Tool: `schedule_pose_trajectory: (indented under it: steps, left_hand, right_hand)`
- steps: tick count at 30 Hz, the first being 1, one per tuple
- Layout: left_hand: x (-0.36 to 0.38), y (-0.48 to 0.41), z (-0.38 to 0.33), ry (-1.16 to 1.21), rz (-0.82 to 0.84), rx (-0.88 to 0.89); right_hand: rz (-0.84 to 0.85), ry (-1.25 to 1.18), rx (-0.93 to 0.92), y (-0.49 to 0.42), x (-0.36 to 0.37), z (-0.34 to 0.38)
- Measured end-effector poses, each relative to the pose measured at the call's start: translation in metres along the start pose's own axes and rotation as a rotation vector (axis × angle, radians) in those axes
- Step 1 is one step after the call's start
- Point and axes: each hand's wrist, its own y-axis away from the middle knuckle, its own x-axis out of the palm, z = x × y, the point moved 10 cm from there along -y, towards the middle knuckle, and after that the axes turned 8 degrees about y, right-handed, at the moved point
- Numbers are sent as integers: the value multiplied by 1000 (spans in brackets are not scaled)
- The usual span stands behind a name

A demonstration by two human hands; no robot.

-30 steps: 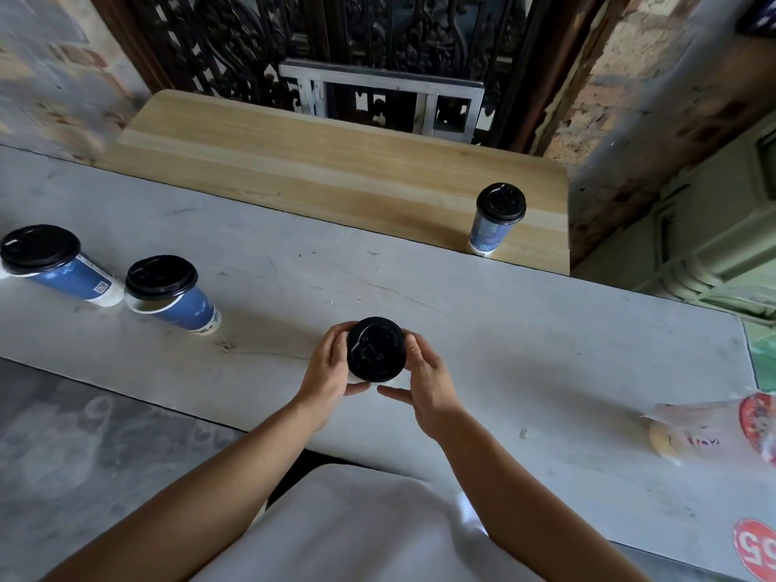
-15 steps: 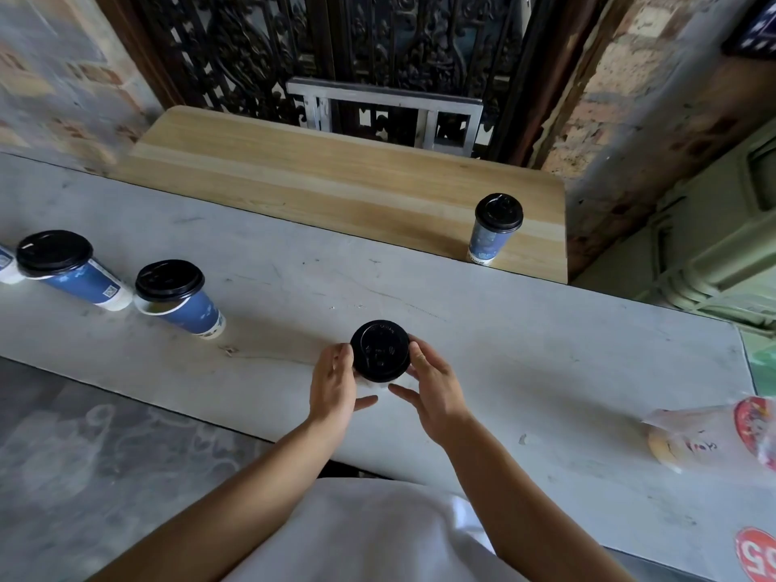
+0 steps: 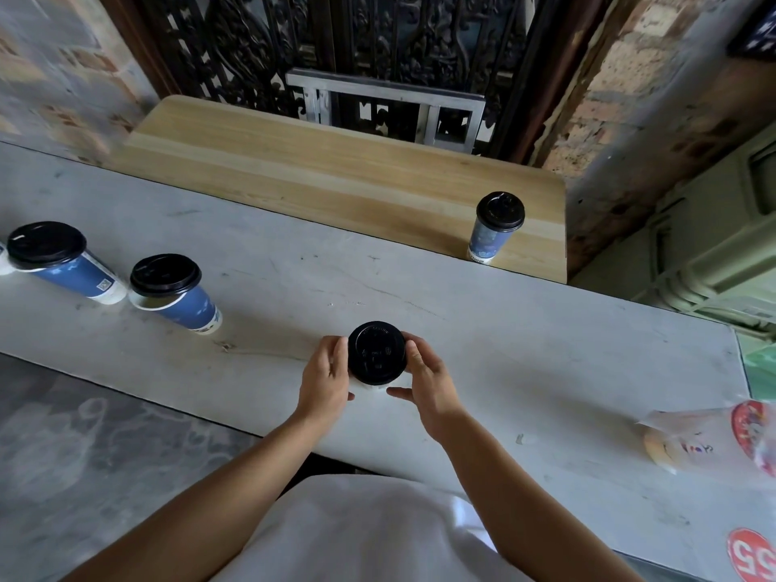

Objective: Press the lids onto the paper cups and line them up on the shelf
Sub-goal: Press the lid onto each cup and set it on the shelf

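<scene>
— Hands?
— Both gripping the cup [image 3: 369, 387]: left hand [image 3: 325, 375] at its 9 o'clock, right hand [image 3: 428, 380] at 3. Lid [image 3: 376, 352] on top.
— Where?
— Mid-frame over the counter [image 3: 546, 350]; resting or lifted, cannot tell.
— Elsewhere?
— Shelf cup [image 3: 493, 233], lidded, upright on the shelf [image 3: 336, 174] at 2 o'clock. Second cup [image 3: 172, 294] and third cup [image 3: 58, 262], lidded, at 9 to 10. Bag [image 3: 709, 438] at 4.
</scene>
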Motion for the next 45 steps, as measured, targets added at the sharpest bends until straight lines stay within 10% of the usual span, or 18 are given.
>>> schedule_pose_trajectory:
  steps: [27, 45]
  left_hand:
    - [8, 4, 12, 186, 8, -148]
    - [7, 3, 14, 201, 19, -204]
  right_hand:
    - [75, -461, 189, 10, 7, -18]
    - [123, -129, 143, -2, -6, -10]
